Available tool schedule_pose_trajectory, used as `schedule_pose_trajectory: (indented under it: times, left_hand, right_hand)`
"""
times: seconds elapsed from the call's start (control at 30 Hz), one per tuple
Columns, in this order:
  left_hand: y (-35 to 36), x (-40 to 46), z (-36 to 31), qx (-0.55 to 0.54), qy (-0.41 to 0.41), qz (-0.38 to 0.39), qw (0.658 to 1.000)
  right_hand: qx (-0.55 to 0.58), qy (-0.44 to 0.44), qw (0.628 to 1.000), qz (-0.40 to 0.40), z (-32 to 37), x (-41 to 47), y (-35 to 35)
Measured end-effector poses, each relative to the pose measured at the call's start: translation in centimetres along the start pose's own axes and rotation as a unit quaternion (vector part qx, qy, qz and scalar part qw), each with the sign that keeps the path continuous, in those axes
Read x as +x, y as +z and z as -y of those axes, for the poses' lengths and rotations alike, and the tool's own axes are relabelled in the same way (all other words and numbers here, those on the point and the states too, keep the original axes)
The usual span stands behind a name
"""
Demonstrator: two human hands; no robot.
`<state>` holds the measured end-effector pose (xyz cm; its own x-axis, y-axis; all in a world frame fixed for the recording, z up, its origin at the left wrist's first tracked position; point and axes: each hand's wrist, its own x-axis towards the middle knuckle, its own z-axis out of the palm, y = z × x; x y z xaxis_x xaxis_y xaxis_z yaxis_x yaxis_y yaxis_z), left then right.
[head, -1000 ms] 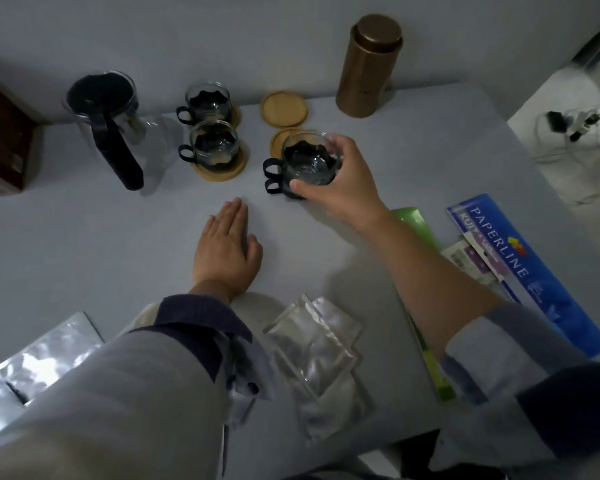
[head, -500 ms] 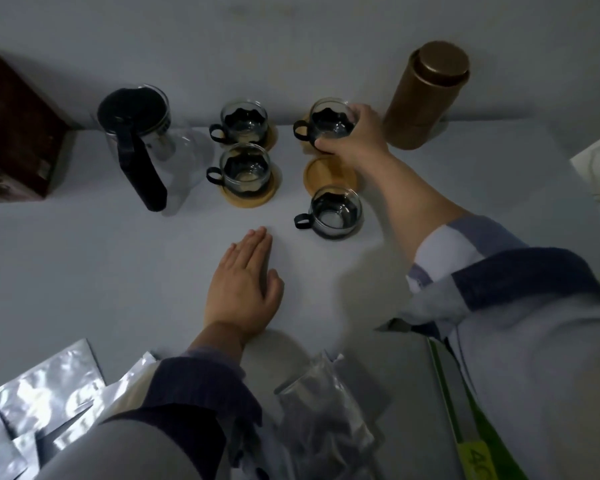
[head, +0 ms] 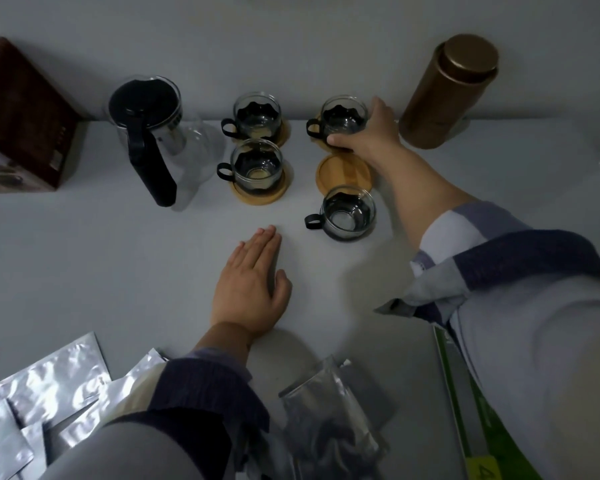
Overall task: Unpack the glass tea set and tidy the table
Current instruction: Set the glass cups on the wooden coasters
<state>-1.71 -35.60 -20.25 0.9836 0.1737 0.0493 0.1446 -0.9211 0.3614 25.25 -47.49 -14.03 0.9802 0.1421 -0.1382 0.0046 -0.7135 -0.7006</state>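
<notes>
The coaster under the far-right glass cup [head: 343, 116] is almost wholly hidden by the cup and the right hand [head: 368, 140]. The dark red box [head: 21, 116] at the surface's far-left corner is cut off by the left edge, its print too blurred to read. The silver foil pouches [head: 49, 386] and green packet [head: 465, 410] run off the bottom edge.

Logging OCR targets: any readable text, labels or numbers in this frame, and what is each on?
"4": yellow tag on the green-edged packaging, bottom right; cut off by the frame edge.
Brown box, far left: side print too blurred to read.
Foil pouches, cups and copper canister: no text visible.
</notes>
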Motion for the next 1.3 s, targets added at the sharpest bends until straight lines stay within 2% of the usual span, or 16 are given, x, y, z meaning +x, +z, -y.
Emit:
schedule_pose_trajectory:
  times: [0.2, 0.4, 0.57, 0.87, 1.07, 1.3]
  left_hand:
    - [-0.2, 0.0, -0.3, 0.002, -0.002, -0.008, 1.000]
    - [-0.5, -0.3, -0.6, 0.011, -0.006, -0.008, 1.000]
    - [-0.5, -0.4, -0.7, 0.010, 0.001, -0.011, 1.000]
    - [-0.4, -0.4, -0.7, -0.001, 0.000, -0.012, 1.000]
    - [-0.5, -0.6, -0.6, -0.005, 0.001, -0.011, 1.000]
    - [-0.5, -0.4, -0.4, -0.006, 0.004, -0.008, 1.000]
  right_hand:
    - [0.022, 0.002, 0.999, -0.022, 0.0, -4.9, -1.9]
    - [0.005, -0.013, 0.998, 0.061, -1.6, -12.2, -2.3]
    - [0.022, -0.006, 0.998, 0.053, -4.0, -15.1, -0.8]
    - [0.059, -0.018, 0.998, -0.022, -5.5, -15.5, 1.3]
    - [0.078, -0.002, 0.997, -0.025, -4.5, -15.3, 0.4]
    - [0.091, -0.012, 0.995, -0.041, -2.3, -11.1, -2.1]
